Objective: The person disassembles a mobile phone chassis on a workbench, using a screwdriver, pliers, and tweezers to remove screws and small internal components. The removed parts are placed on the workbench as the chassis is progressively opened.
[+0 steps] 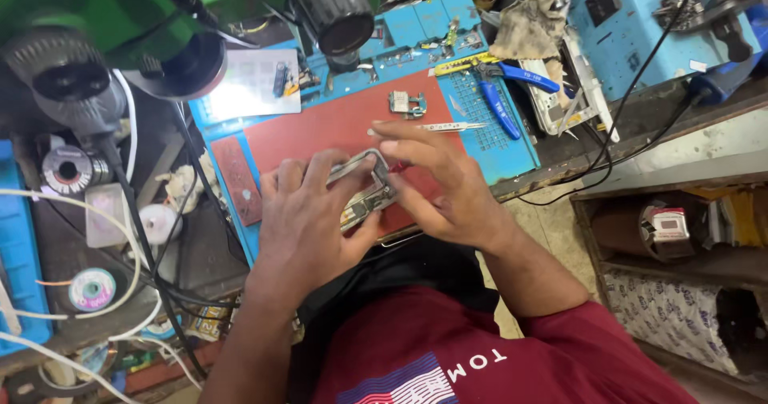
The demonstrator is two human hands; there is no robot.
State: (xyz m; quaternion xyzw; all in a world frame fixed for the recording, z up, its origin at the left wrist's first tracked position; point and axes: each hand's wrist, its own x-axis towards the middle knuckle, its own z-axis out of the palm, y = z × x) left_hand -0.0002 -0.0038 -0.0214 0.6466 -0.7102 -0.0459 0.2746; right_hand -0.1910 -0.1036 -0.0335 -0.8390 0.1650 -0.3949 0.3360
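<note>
Nearest, at 6 o'clock, a dark red shirt with a striped print

Just beyond, near centre, an opened phone frame, back off and inner parts showing, gripped between both hands above the red work mat

At 9 o'clock of the frame, left hand, fingers curled over its upper left edge, thumb pressed along the lower side, closed around the frame

At 3 o'clock of the frame, right hand, fingers bent and narrow, tips pinching the frame's top right corner, thumb underneath

Past the fingertips, at 12 o'clock, slim metal tweezers lying flat on the mat, and just beyond, a small metal bracket part

At 1 o'clock, blue-handled cutters resting on the blue gridded mat, with a yellow-handled tool near them

Farther, at 2 o'clock, a crumpled dirty rag and a blue bench device with black cables

At 11 o'clock, a white card on the blue mat, under a black microscope lens on a green stand

Far at 9 o'clock, a solder spool, white cables, and a small reel of solder wick
</note>
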